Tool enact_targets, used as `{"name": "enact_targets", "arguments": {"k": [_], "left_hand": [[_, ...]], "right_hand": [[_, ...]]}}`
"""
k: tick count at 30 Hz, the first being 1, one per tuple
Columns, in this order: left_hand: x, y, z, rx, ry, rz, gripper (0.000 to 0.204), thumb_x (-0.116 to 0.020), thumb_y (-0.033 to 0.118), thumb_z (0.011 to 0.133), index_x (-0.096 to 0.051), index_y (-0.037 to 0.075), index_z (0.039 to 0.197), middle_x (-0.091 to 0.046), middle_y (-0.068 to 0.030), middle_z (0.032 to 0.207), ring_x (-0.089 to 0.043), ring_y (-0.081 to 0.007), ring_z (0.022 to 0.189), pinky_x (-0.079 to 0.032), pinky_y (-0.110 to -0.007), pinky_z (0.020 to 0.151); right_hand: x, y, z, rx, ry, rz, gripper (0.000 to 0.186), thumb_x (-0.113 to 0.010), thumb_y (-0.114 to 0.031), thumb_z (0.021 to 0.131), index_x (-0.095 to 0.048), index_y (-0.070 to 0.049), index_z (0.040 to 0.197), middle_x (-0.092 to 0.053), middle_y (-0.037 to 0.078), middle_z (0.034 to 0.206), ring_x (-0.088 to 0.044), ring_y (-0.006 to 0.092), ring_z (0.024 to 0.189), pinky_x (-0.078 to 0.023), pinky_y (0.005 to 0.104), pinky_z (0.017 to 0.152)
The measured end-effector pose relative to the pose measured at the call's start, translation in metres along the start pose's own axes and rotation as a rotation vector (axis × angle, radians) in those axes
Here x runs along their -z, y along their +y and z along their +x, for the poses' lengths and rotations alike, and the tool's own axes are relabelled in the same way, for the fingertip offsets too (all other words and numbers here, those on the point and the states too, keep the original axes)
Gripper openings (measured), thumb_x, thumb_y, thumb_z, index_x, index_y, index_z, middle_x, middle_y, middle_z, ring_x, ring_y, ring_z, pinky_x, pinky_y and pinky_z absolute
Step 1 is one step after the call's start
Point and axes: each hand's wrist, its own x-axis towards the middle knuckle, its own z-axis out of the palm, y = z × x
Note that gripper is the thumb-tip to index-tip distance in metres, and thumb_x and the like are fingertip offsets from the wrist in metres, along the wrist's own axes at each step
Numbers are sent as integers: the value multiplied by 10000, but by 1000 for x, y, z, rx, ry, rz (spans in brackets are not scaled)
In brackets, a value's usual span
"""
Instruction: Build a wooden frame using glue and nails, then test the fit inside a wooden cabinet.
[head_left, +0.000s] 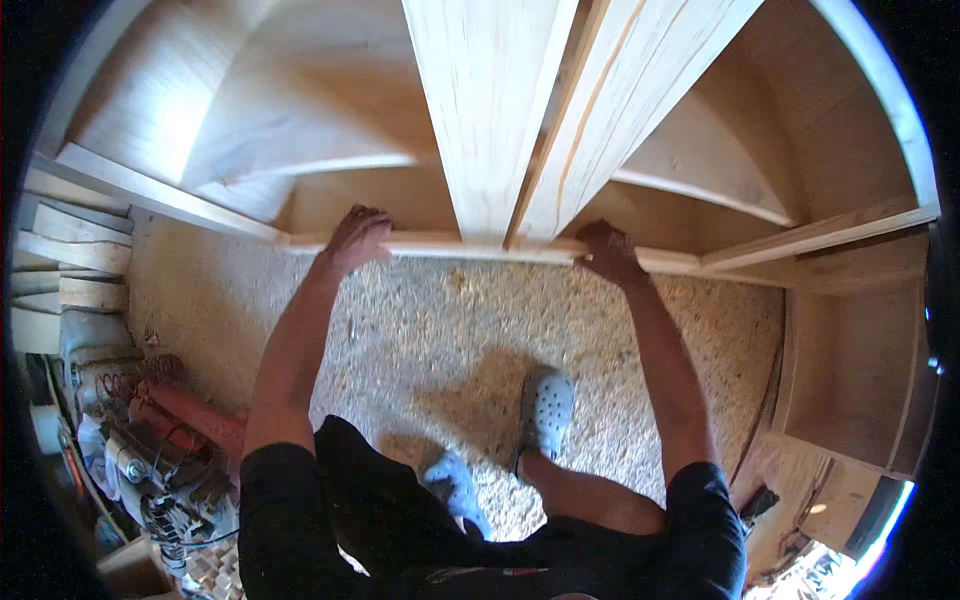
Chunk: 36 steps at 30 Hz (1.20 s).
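Both your left hand (357,238) and right hand (608,250) curl over the wooden cabinet's front rail (470,246) at mid-frame; it looks stiff, heavy, splintery.

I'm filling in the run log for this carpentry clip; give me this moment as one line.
left hand: on front rail | right hand: on same rail | wooden cabinet: upright ahead | floor: sawdust-covered | stance: standing, grey clogs
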Motion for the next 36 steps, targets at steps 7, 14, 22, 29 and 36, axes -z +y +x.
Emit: {"name": "enact_targets", "arguments": {"k": [7, 14, 22, 29, 36], "left_hand": [[161, 136, -8, 216, 540, -569, 588, -893, 370, 787, -665, 38, 1214, -708, -134, 1109, -699, -299, 998, -513, -437, 984], [359, 245, 95, 29, 648, -1422, 881, -970, 340, 721, -500, -108, 1316, -629, -246, 1312, -629, -335, 1231, -478, -448, 1109], [362, 225, 129, -41, 695, -1297, 880, -1011, 336, 638, -571, -100, 1263, -731, -189, 1123, -683, -288, 1126, -565, -356, 991], [366, 230, 126, -84, 614, -1395, 599, -958, 188, 723, -664, -32, 1197, -744, -132, 1052, -719, -208, 934, -588, -354, 925], [357, 229, 126, 63, 680, -1398, 534, -915, 170, 767, -679, -40, 1198, -747, -126, 1089, -725, -213, 974, -586, -329, 903]], "right_hand": [[123, -68, -68, 126, 512, 141, 505, -881, -315, 784, -690, -72, 1184, -699, 161, 1158, -672, 350, 1090, -538, 472, 924], [330, -161, -46, 56, 998, 970, 623, -833, -310, 894, -571, 46, 1332, -680, 172, 1180, -624, 248, 1190, -524, 366, 983], [379, -201, -11, 115, 740, 1213, 475, -854, -285, 886, -675, 44, 1179, -743, 92, 1014, -650, 124, 909, -521, 282, 813], [385, -205, -21, 12, 756, 1171, 346, -837, -246, 905, -707, 21, 1083, -726, 34, 892, -586, 58, 773, -483, 244, 687], [380, -207, -8, 125, 794, 1348, 355, -810, -210, 916, -698, 54, 1126, -748, 109, 995, -670, 133, 892, -557, 313, 801]]}}
